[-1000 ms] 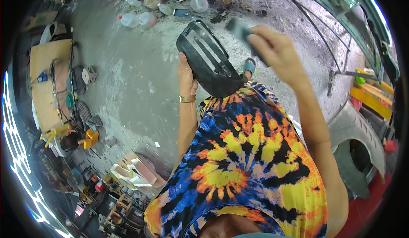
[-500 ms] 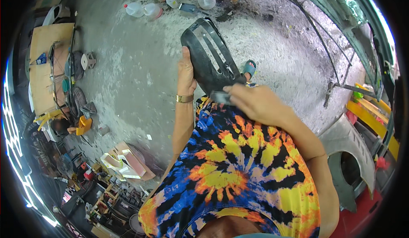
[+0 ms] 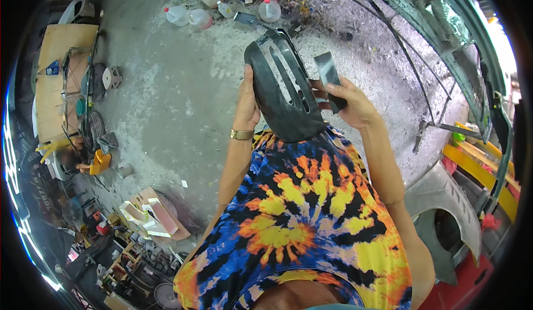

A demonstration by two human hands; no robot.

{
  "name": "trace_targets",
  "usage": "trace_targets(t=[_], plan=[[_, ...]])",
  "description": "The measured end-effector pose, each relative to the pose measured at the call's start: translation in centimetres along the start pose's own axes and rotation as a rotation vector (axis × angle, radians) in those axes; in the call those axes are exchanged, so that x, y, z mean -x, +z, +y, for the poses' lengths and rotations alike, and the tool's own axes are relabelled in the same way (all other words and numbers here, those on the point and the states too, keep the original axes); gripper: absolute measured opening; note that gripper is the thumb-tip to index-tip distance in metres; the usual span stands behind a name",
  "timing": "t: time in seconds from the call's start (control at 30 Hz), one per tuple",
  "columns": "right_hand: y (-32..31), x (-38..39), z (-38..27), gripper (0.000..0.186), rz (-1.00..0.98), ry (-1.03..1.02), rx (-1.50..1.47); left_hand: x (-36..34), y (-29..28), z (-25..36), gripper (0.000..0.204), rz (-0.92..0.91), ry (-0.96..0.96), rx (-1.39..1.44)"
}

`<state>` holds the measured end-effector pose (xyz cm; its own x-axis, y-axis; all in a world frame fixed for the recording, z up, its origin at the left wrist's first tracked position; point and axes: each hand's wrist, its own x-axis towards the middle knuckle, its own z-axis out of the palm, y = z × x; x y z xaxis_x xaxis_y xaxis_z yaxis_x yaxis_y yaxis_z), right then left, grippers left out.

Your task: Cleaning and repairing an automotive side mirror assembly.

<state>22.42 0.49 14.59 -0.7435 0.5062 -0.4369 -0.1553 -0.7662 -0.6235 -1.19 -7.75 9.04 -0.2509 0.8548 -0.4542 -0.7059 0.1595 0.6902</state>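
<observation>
Now the right hand (image 3: 355, 105) is at the right side of the curved, black, slotted plastic shell (image 3: 275, 105), whereas half a second ago it was a blur at the shell's near end. The flat, dark grey rectangular block (image 3: 328, 72) in its grip stands nearly upright, just beside the shell, and its fingers reach to the shell's right edge; whether they press on it, I cannot tell. For the work in hand, this looks like a pause in the block's strokes, with the outer face left uncovered. The left hand (image 3: 247, 100) stays clamped along the shell's left side, so the hands are apart with the shell between them, held up in front of the body.

Beyond the shell's far end, a translucent plastic jug with a red cap (image 3: 177, 16) lies next to a cloudy plastic jug (image 3: 200, 19) with pinkish liquid low inside. Another rounded, red-capped clear jug (image 3: 269, 11) is nearer the shell; its contents are unclear. Well left of the shell is a small, whitish round pail (image 3: 125, 170), its inside too small to read.
</observation>
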Motion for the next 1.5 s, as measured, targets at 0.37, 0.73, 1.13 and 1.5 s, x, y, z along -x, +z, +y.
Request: trace_targets(t=[0.37,0.73,1.13,1.5], plan=[[-0.5,-0.1,2.8,0.049,-0.128,-0.03,-0.193,1.7,-0.6,0.1,0.096,-0.258,0.149,-0.518],[1.1,-0.1,2.2,0.062,-0.259,0.082,-0.047,1.8,-0.1,0.9,0.095,-0.217,0.285,-0.548],[0.8,-0.1,3.5,0.06,-0.4,0.048,-0.12,0.1,2.1,2.3,0.066,-0.332,0.302,-0.543],[0.1,-0.8,3.5,0.064,-0.417,0.074,-0.134,3.0,-0.9,1.9,0.072,-0.32,0.575,-0.791]])
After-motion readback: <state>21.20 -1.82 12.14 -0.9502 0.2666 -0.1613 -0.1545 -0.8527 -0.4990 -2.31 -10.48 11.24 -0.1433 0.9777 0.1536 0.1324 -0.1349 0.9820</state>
